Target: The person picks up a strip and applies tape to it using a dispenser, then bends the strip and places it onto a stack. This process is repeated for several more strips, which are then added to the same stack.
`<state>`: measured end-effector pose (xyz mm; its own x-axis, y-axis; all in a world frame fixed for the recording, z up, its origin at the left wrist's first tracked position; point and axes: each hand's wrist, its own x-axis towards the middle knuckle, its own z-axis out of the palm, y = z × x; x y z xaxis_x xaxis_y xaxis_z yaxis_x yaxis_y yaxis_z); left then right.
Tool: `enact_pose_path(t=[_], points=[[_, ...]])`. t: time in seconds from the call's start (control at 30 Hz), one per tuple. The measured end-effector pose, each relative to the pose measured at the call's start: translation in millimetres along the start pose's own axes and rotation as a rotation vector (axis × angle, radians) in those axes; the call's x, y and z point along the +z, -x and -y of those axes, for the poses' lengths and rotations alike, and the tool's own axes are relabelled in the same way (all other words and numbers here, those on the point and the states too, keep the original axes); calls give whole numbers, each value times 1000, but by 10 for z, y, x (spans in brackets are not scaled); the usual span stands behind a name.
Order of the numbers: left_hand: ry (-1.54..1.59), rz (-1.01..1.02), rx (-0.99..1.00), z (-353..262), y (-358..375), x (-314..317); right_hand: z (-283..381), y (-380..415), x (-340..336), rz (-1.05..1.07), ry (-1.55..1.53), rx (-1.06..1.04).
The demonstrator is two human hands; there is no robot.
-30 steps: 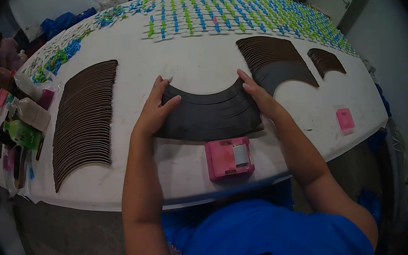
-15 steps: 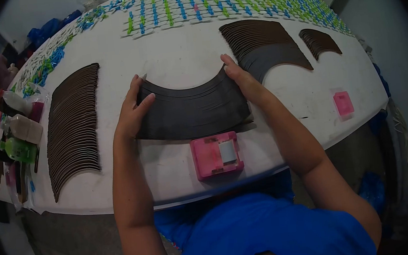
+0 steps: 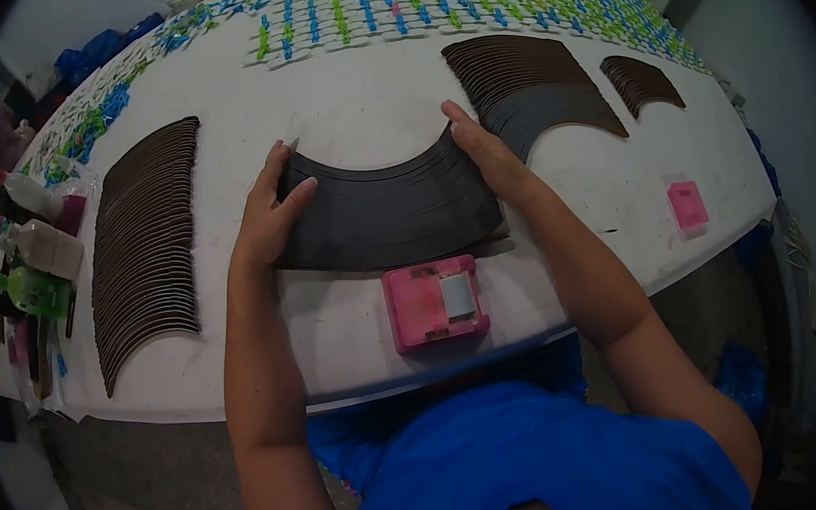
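Both my hands are on the curved black stack (image 3: 388,212), one at each end, and it lies on the white table (image 3: 334,92) right in front of me, its hollow edge facing away. My left hand (image 3: 272,208) has the left end: thumb over the top face, fingers bent around the outer edge, a pale fingertip showing at the far corner. My right hand (image 3: 494,156) is on the right end, fingers together and pressed along the side, tips up at the far corner; how far they reach underneath, I can't tell.

Just on my side of the stack sits the pink box (image 3: 404,308), with a pale roll (image 3: 457,296) set in it. Off to the left, a long row of brown curved pieces (image 3: 148,254) lies overlapped like a fan. Beyond my right hand there's another fan (image 3: 519,66), its near part flat and black, and to the right of that a smaller fan (image 3: 642,85). A small pink block (image 3: 687,207) is nearer the table's right edge.

Across the far side run rows of blue and green clips (image 3: 439,0). Over at the left edge, bottles crowd together, a green bottle (image 3: 40,291) among them, and a person (image 3: 0,135) is in the background past them.
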<state>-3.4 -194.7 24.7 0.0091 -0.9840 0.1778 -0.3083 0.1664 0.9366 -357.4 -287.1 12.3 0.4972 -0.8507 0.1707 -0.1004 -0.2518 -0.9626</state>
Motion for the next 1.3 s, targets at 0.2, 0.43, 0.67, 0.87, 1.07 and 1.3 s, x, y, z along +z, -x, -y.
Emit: enact_pose_path(t=[0.2,0.43,0.67,0.87,1.07,1.3], points=[[-63,-15,6,4,-5,2,6,-20,5,-46,25,-5],[-35,-15,-7,10,1,11,39,0,6,-55,-141,44],[-69,-28,23,-6,3,8,-38,-7,-13,-51,47,-37],[-284,-6,114,-24,4,13,100,47,28,-69,290,-74],[-489,78,143,-2,-21,12,-12,11,67,-109,563,-174],[-651,70,121,-76,8,44,65,-14,118,-151,584,-267]])
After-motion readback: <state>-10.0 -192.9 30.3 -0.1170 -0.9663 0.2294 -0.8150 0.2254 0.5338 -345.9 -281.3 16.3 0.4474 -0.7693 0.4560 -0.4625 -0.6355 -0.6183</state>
